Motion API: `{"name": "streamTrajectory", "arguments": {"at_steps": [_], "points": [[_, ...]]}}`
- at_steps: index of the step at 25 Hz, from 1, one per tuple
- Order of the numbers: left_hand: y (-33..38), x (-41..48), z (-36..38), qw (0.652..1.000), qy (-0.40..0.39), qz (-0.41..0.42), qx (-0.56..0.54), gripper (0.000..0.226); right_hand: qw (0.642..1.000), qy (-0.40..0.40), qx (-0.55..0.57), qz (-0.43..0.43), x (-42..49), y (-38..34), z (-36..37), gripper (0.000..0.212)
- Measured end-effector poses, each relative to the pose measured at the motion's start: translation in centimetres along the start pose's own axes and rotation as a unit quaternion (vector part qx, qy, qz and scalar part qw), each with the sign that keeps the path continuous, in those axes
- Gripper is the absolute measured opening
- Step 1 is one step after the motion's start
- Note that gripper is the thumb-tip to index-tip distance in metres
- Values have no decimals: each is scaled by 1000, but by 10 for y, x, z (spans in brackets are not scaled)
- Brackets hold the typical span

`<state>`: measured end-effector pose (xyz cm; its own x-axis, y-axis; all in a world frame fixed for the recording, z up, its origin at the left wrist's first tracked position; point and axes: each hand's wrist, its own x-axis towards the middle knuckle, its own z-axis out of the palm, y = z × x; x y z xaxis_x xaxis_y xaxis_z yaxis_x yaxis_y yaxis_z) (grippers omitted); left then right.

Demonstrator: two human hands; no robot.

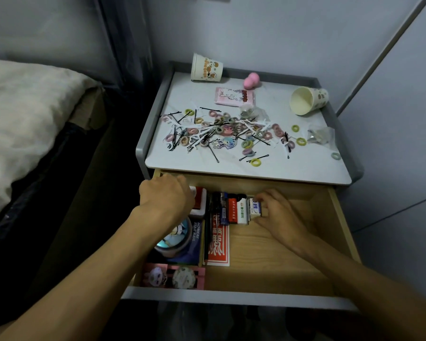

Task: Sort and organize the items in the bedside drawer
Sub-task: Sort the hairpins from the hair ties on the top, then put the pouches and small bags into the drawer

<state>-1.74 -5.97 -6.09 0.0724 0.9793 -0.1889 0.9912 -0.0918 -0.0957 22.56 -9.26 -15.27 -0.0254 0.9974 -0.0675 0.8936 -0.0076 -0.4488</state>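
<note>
Presently, head view: a wooden drawer (330, 217) stands open below the nightstand top (280, 166).
Right hand (278, 215): fingers and thumb pinch a small white box (255, 207) with blue print, at the right end of a row of little boxes against the drawer's back wall.
Left hand (166, 195): fingers curled at the back left, over a red ink pad (199, 200); I cannot tell whether it holds anything.
Drawer middle: pens (213, 212) lie beside a red card pack (218, 249).
Nightstand top: hair ties and pins (221, 131) lie scattered; two paper cups, one upright (205, 68), one tipped over (305, 100).
</note>
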Motion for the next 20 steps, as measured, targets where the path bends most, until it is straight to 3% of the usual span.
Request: {"name": "streamTrajectory", "arguments": {"at_steps": [5,11,15,20], "points": [[15,-7,-14,981,33,38,-187,26,998,27,5,-58,-21,-20,-48,15],[24,8,-47,893,41,84,-440,14,992,87,55,-68,4,-29,-108,15],[38,47,-69,876,51,88,-471,9,990,102,93,-34,53,-19,-124,20],[54,105,-80,890,61,62,-447,20,994,88,55,-42,127,-20,-133,33]]}}
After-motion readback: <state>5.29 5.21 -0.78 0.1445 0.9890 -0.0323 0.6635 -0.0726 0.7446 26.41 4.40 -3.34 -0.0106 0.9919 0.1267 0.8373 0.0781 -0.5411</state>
